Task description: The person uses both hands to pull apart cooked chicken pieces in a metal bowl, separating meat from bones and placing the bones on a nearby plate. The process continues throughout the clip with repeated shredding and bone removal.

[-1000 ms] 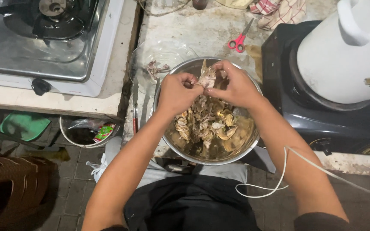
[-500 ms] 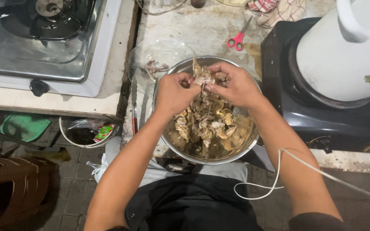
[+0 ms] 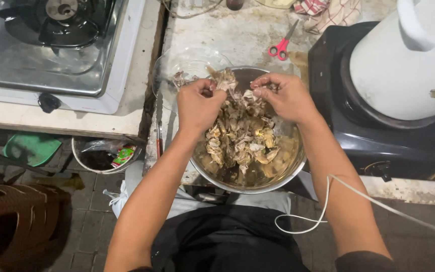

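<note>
Both hands work over the bowl [image 3: 278, 174] on the bench [image 3: 237, 35] — left hand [image 3: 197, 107] and right hand [image 3: 287, 96] each grip pinched on the meat [image 3: 235, 90]. Scissors [image 3: 282, 44] lie at 1 o'clock.

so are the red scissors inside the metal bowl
No, the red scissors lie on the counter beyond the metal bowl, apart from it.

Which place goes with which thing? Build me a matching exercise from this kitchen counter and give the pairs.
Things:
1. scissors
2. gas stove
3. white pot
4. metal bowl

Places:
A. far left of the counter
B. under both hands, full of cooked meat
C. beyond the bowl, on the bare counter
D. on the dark cooker at the right

Pairs: 1-C, 2-A, 3-D, 4-B
</note>
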